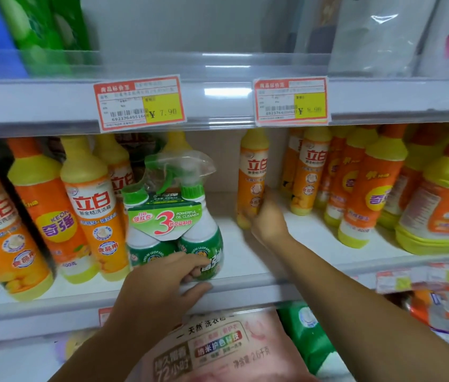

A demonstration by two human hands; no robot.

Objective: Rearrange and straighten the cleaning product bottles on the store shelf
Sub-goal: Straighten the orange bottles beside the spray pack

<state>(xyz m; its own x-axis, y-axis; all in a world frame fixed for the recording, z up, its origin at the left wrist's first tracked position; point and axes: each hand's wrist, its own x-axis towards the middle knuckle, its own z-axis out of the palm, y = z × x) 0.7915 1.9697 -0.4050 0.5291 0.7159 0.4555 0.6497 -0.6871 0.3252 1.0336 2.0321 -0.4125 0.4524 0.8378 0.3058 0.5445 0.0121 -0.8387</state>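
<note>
Left hand grips the green spray twin-pack at the shelf front edge; right hand fingers wrap a lone orange bottle farther back. Best slid upright, labels forward.

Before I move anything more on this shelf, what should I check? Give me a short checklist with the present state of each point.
1. Left hand grips the twin pack: ok, fingers curl round its base.
2. Twin pack upright: ok.
3. Twin pack fully on the shelf: cannot tell, it sits at the front edge.
4. Right hand holds the lone bottle: ok, though the hand is blurred.
5. Free space between twin pack and lone bottle: ok, bare shelf shows there.
6. Left bottles straight: not ok, they look tilted.
</note>
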